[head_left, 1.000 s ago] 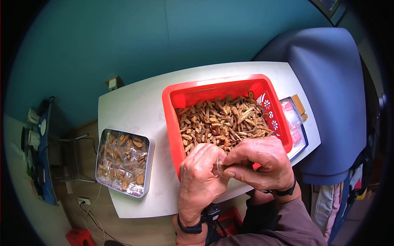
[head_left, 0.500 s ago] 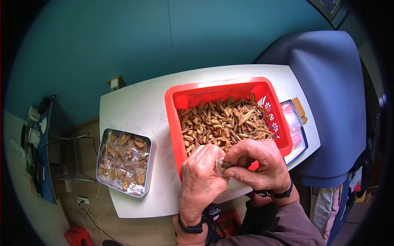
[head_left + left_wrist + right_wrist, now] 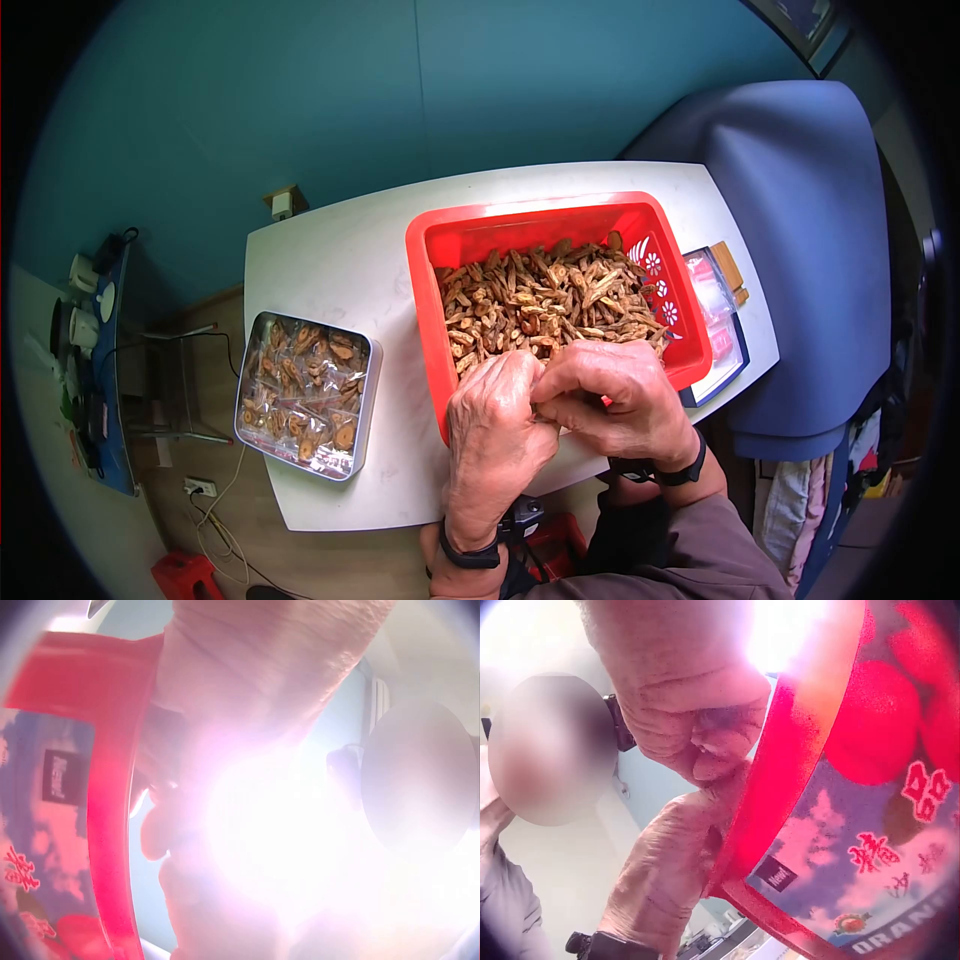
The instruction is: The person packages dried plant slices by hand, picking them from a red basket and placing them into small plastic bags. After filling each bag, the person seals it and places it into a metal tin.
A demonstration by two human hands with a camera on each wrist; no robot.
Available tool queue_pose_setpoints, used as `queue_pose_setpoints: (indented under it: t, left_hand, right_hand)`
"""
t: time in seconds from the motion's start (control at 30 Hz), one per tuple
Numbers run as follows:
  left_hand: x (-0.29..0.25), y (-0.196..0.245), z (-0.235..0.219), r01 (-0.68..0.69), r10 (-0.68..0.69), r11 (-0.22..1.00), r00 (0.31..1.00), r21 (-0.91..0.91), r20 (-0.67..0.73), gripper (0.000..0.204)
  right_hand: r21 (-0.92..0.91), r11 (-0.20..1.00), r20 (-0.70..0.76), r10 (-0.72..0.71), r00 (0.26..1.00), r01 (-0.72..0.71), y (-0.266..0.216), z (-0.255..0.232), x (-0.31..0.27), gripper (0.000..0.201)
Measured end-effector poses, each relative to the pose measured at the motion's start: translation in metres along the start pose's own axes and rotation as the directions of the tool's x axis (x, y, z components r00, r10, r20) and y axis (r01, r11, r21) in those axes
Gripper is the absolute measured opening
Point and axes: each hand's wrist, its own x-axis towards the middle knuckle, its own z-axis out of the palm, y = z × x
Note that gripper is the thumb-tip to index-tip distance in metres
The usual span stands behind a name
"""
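Observation:
Both hands meet over the near rim of a red plastic basket (image 3: 428, 340) heaped with dried brown root slices (image 3: 535, 290). The left hand (image 3: 498, 420) has its fingers curled at a small clear plastic bag, now mostly hidden behind the fingers. From the right, the right hand (image 3: 625, 400) pinches at the same bag, thumb and forefinger bent close against the left fingertips. Glare washes out much of the left hand (image 3: 262, 660) in the left wrist view. The right hand (image 3: 679, 690) fills the upper part of the right wrist view beside the basket's printed wall.
A metal tin (image 3: 368, 400) of small filled clear bags (image 3: 300, 390) stands on the white table (image 3: 400, 500), left of the basket. Packs of bags (image 3: 708, 290) lie at its right. A blue draped sheet (image 3: 800, 260) hangs beyond the table's right edge.
The clear bag showed between the hands before; now the fingers cover it. The right hand has shifted slightly left, closing the gap between the hands.

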Motion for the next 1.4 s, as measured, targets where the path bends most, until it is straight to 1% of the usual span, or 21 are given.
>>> queue_pose_setpoints:
  t: [0.1,0.17,0.23,0.3,0.37,0.4,0.53,0.6,0.63,0.73,0.83,0.9,0.97,1.03,1.1,1.17,1.23,1.27,1.3,1.37,1.4]
  left_hand:
    - [-0.001,-0.008,0.008,-0.032,0.035,0.998,0.998,0.06,-0.045,0.023]
    - [-0.001,-0.007,0.009,-0.018,0.02,0.999,0.998,0.033,-0.061,0.025]
    - [0.0,-0.004,0.007,-0.005,0.006,1.0,0.997,0.008,-0.079,0.027]
    - [0.0,0.003,0.004,0.133,-0.143,0.977,0.988,-0.165,-0.05,0.038]
    - [-0.001,0.0,0.006,0.171,-0.185,0.967,0.981,-0.19,-0.063,0.045]
    - [-0.001,0.0,0.006,0.208,-0.229,0.954,0.971,-0.215,-0.074,0.053]
    - [-0.002,0.005,0.002,0.185,-0.207,0.947,0.977,-0.263,-0.057,0.064]
    - [-0.004,0.002,0.005,0.04,-0.061,0.945,0.997,-0.324,-0.054,0.073]
    - [-0.006,0.006,0.005,0.034,-0.054,0.946,0.997,-0.322,-0.052,0.073]
    - [-0.013,0.019,0.005,0.058,-0.025,0.857,0.997,-0.513,0.071,0.082]
    - [-0.02,0.034,0.007,0.004,0.099,0.784,0.986,-0.621,0.131,0.081]
    - [-0.028,0.052,0.006,0.012,0.124,0.769,0.978,-0.639,0.168,0.079]
    - [-0.041,0.065,0.009,0.103,0.087,0.762,0.962,-0.639,0.258,0.08]
    - [-0.055,0.079,0.009,0.106,0.103,0.728,0.959,-0.677,0.262,0.082]
    - [-0.069,0.099,0.0,0.255,0.064,0.656,0.919,-0.71,0.39,0.087]
    - [-0.085,0.115,-0.003,0.279,0.069,0.576,0.92,-0.768,0.386,0.084]
    - [-0.101,0.137,-0.013,0.345,0.016,0.495,0.914,-0.797,0.406,0.081]
    - [-0.11,0.136,-0.013,0.321,0.078,0.4,0.921,-0.858,0.381,0.078]
    - [-0.116,0.142,-0.02,0.316,0.101,0.41,0.917,-0.856,0.386,0.066]
    - [-0.131,0.155,-0.026,0.297,0.051,0.564,0.919,-0.771,0.392,0.05]
    - [-0.139,0.162,-0.028,0.274,0.089,0.561,0.918,-0.781,0.386,0.039]
  right_hand:
    - [-0.064,0.998,-0.006,-0.025,1.0,0.024,0.004,0.001,0.003,0.023]
    - [-0.096,0.993,0.037,0.074,0.997,-0.07,0.002,-0.001,0.004,0.026]
    - [-0.079,0.994,0.021,0.073,0.997,-0.071,0.001,-0.003,0.002,0.023]
    - [-0.061,0.995,0.006,0.074,0.997,-0.073,0.0,-0.003,-0.003,0.021]
    - [0.016,1.0,-0.11,0.025,0.994,-0.023,-0.001,-0.002,-0.01,0.022]
    - [-0.009,0.996,-0.134,-0.086,0.987,0.085,0.003,-0.002,-0.013,0.026]
    - [-0.062,0.996,-0.039,-0.06,0.997,0.058,-0.007,0.0,-0.018,0.026]
    - [-0.058,0.997,-0.023,-0.048,0.999,0.047,-0.01,-0.002,-0.019,0.025]
    - [-0.053,0.998,-0.007,-0.032,0.999,0.032,-0.012,-0.005,-0.02,0.024]
    - [-0.033,0.998,-0.013,-0.052,0.999,0.051,-0.023,-0.016,-0.028,0.02]
    - [-0.087,0.991,-0.065,-0.107,0.992,0.101,-0.032,-0.026,-0.045,0.024]
    - [-0.185,0.972,-0.015,-0.151,0.988,0.146,-0.045,-0.037,-0.058,0.025]
    - [-0.216,0.959,-0.017,-0.191,0.981,0.183,-0.057,-0.045,-0.074,0.027]
    - [-0.269,0.941,0.011,-0.211,0.977,0.207,-0.072,-0.054,-0.09,0.027]
    - [-0.264,0.942,-0.003,-0.214,0.977,0.206,-0.081,-0.054,-0.11,0.018]
    - [-0.227,0.953,-0.019,-0.208,0.978,0.199,-0.098,-0.06,-0.127,0.016]
    - [-0.07,0.979,-0.068,-0.196,0.978,0.192,-0.111,-0.065,-0.143,0.017]
    - [-0.006,0.994,-0.084,-0.114,0.99,0.114,-0.119,-0.066,-0.154,0.016]
    - [0.057,0.998,-0.094,-0.032,0.995,0.037,-0.126,-0.067,-0.163,0.016]
    - [0.072,0.993,-0.109,-0.089,0.99,0.097,-0.135,-0.069,-0.176,0.016]
    - [0.139,0.988,-0.103,-0.051,0.993,0.065,-0.141,-0.069,-0.185,0.015]
